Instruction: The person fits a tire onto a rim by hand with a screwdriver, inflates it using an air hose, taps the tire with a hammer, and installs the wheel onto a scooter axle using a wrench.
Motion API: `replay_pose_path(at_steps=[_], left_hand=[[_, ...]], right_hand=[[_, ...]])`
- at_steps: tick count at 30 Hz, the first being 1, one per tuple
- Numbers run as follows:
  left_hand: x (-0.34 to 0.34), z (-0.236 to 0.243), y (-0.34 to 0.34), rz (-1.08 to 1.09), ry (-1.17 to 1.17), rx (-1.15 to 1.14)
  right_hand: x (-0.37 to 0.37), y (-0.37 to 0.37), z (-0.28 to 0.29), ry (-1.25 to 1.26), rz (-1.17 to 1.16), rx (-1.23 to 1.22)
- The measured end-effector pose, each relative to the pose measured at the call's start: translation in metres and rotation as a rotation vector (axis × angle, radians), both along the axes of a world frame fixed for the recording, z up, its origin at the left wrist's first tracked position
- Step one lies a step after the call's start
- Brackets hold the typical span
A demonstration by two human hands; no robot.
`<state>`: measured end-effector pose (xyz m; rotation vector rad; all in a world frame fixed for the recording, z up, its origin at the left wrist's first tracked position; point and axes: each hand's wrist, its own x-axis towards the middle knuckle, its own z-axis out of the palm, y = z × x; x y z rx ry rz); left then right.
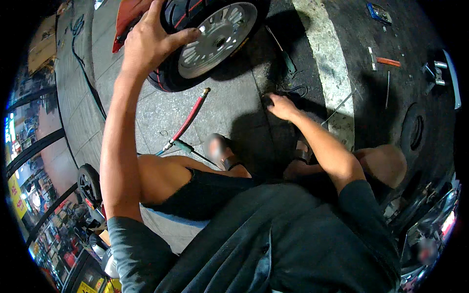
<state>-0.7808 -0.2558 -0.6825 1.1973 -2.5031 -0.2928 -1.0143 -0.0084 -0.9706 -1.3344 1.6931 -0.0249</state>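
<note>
A motorcycle wheel (pixel 237 41) with a silver rim and a black tyre (pixel 166 83) with thin red lines stands tilted at the top. My left hand (pixel 151 46) is closed over the tyre's left side, thumb stretched across toward the rim and the other fingers behind, partly out of view. Low over the pavement, right of the wheel, my right hand (pixel 282 106) has its fingers bent together around something dark I cannot make out. A screwdriver (pixel 286 57) with a green handle lies just beyond it. A red air hose (pixel 190 117) with a brass end lies between wheel and foot.
An orange panel (pixel 131 19) stands behind the wheel. At right lie a hammer (pixel 386 61), a thin rod (pixel 388 90), a blue packet (pixel 379 13) and a loose tyre (pixel 415 128). Another green-handled tool (pixel 183 145) is by my left foot. Shop windows (pixel 39 122) line the left.
</note>
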Motion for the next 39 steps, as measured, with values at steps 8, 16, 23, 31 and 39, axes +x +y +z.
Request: replay_pose_path(at_steps=[8,16,23,31,39], left_hand=[[-0.007,-0.014,-0.019,0.061,0.069,0.104],[-0.034,0.006,-0.019,0.076,0.231,0.194],[-0.046,0.003,-0.011,0.058,0.204,0.057],[-0.039,-0.005,0.001,0.084,0.164,-0.05],[-0.017,-0.021,0.0,0.086,0.153,-0.068]], right_hand=[[-0.004,0.012,-0.007,0.053,-0.096,0.018],[0.011,0.016,-0.003,0.171,-0.134,0.038],[0.063,0.0,0.0,0.065,0.001,-0.001],[0.07,-0.006,-0.001,0.301,0.292,0.09],[0.057,-0.009,-0.009,-0.668,-0.514,0.271]])
